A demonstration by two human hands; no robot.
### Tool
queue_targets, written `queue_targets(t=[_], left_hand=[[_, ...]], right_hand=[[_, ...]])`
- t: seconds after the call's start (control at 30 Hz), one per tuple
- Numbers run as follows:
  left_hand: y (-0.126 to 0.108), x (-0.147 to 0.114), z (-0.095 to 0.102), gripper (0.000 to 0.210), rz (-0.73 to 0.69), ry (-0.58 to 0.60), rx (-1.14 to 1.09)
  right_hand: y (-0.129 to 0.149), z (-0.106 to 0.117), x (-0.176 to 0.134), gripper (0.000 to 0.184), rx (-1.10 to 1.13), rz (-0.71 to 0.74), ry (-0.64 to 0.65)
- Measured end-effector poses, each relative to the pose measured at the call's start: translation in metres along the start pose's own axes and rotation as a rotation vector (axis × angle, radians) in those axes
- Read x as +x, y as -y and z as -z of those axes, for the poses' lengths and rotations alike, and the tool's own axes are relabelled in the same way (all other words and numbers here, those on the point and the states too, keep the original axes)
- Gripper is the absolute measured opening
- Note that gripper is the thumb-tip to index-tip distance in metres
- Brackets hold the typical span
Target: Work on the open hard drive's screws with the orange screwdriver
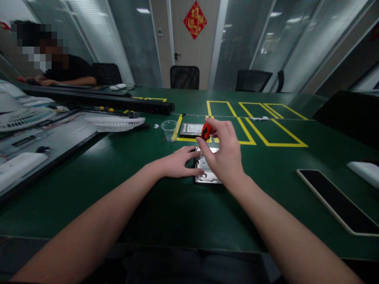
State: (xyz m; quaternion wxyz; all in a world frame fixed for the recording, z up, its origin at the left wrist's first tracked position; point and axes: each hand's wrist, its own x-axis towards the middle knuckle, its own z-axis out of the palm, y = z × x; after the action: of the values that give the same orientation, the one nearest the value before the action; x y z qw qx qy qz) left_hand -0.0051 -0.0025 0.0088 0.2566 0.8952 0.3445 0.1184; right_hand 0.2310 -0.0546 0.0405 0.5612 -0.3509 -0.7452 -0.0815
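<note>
Centrally, a flat rectangular silver hard drive [209, 172] lies on the green table [177, 217]. At its nine o'clock, the left hand [180, 162] is spread, thumb resting on top. The right hand [226, 148] pinches a red-and-black-handled screwdriver [206, 131], shaft angled down toward the drive's ten o'clock.

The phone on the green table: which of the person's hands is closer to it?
Right. The right hand, holding the red screwdriver, is left of the phone and farther forward; the left hand is even farther left, touching the silver hard drive.
</note>
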Motion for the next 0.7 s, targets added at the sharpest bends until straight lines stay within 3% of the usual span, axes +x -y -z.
queue_targets(t=[0.23, 0.57, 0.7], left_hand=[[-0.0011, -0.0004, 0.002, 0.102, -0.01, 0.019, -0.005], [0.0024, -0.0006, 0.0004, 0.1, -0.003, 0.009, -0.005], [0.0029, -0.0006, 0.0009, 0.1, -0.012, 0.01, -0.009]], right_hand=[[0.0058, 0.0002, -0.0003, 0.059, 0.037, -0.018, 0.038], [0.0013, 0.0014, 0.0009, 0.045, -0.028, -0.01, -0.013], [0.0033, 0.0006, -0.0004, 0.055, 0.006, -0.032, 0.009]])
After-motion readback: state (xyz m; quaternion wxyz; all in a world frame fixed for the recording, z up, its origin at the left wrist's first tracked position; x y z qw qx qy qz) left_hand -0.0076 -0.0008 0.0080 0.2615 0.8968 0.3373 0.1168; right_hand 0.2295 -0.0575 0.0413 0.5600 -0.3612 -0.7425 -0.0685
